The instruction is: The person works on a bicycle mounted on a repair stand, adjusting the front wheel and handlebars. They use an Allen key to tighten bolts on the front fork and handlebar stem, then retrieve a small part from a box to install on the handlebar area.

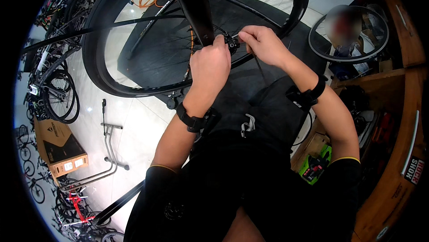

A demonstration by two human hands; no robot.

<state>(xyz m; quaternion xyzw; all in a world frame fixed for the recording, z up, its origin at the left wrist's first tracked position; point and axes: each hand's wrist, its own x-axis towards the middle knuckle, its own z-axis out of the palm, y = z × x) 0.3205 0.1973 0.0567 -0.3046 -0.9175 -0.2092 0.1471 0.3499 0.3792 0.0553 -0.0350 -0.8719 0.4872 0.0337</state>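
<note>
A bicycle wheel with a thick black rim (99, 74) lies across the upper middle, and a black frame tube (191, 7) runs down over it. Where the tube ends near the hub, my left hand (210, 67) is closed, its fingertips hidden behind the knuckles. Beside those fingers sits a small black metal part (231, 44), perhaps a brake caliper. My right hand (264, 47) is just right of it, thumb and forefinger pinched together on a thin metal tool (235, 36). The tool's tip reaches toward the black part; most of the tool is covered by the fingers.
A dark mat (152, 56) lies under the wheel. On the left stand a grey metal stand (109, 146), a cardboard box (62, 146) and rows of bicycles (58, 90). To the right are a loose wheel (315, 47), a wooden bench (404, 103) and a green case (315, 166).
</note>
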